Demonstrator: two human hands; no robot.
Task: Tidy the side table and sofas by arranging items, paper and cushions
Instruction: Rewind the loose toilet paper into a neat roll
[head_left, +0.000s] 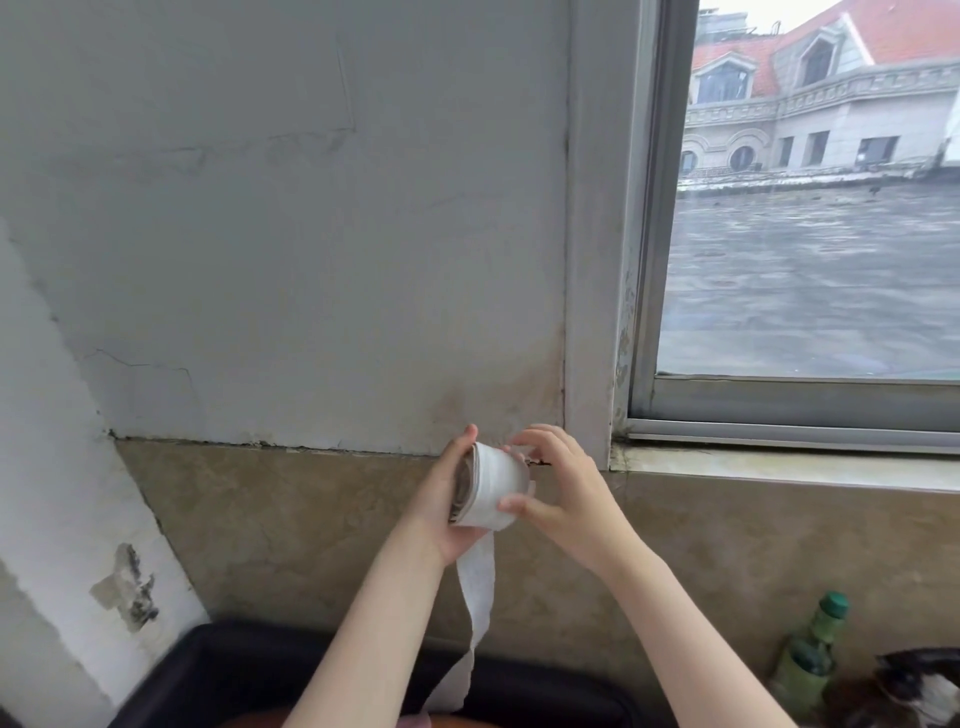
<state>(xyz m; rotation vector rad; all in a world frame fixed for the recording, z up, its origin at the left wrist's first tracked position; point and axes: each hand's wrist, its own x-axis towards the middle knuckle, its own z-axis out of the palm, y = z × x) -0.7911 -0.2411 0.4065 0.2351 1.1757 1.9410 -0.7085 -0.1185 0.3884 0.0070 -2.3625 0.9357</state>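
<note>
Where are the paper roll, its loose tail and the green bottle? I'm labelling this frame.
paper roll (497, 483): head view, on its outer wrap.
loose tail (475, 582): head view, mid-strip below the roll.
green bottle (810, 660): head view, on its body.

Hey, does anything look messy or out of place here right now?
Yes. The toilet paper roll, held by the left hand and right hand, has a long loose tail dangling down, unwound.

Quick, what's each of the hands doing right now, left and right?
Left hand: closed around the end of the toilet paper roll.
Right hand: fingers pinching the same roll; a loose strip hangs below.
</note>
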